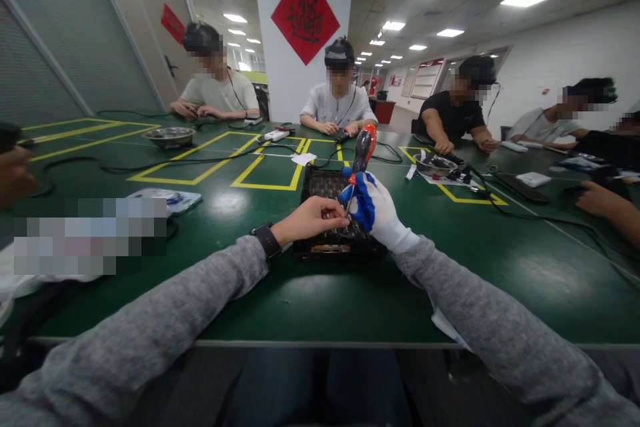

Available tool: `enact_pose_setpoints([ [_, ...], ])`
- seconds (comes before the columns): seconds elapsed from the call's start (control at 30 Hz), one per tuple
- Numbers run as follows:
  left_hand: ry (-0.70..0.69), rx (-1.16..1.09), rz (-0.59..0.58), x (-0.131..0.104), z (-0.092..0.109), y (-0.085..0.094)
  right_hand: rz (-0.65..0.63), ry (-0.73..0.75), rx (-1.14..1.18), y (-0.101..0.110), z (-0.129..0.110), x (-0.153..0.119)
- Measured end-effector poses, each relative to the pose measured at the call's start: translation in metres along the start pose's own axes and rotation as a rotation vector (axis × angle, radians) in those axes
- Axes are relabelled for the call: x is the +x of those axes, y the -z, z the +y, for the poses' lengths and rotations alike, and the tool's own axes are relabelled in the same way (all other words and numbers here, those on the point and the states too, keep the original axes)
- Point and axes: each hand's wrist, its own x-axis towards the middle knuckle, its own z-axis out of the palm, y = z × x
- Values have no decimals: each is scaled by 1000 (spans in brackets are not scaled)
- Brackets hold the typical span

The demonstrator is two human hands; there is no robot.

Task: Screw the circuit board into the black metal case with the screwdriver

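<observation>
A screwdriver (363, 150) with a red and black handle stands nearly upright, its shaft pointing down into a black plastic case (327, 249). My right hand (375, 208), in a white and blue glove, is closed around the screwdriver's shaft just below the handle. Bare and wearing a dark wristwatch (267, 241), my left hand (320, 219) rests over the case with its fingers pinched together beside the lower shaft. Whatever the left fingertips hold is too small to make out. The hands cover much of the case's inside, and the screwdriver's tip is hidden.
Yellow tape outlines (265, 185) mark the green table (240, 310). A metal bowl (170, 137) stands at the back left, another bowl (434, 163) at the right. Black cables (200, 160) cross the surface. Several people sit around the table, one person (337, 103) straight across.
</observation>
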Motion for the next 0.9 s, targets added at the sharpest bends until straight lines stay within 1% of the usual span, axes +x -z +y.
enact_pose_setpoints([
  [0.13, 1, -10, 7, 0, -1, 0, -6, -23, 14, 1, 1, 0],
  [0.3, -50, 48, -41, -2, 1, 3, -25, -39, 21, 4, 1, 0],
  [0.37, -44, 68, -48, -2, 2, 3, -28, -30, 17, 5, 2, 1],
  [0.47, -23, 84, -27, 0, 2, 2, -34, -22, 14, 4, 2, 2],
  [0.63, 18, 39, -11, 0, 1, 2, -34, -33, 16, 2, 1, 1],
  [0.9, -74, 11, -72, -2, 2, 4, -32, -50, -19, 3, -1, -1],
])
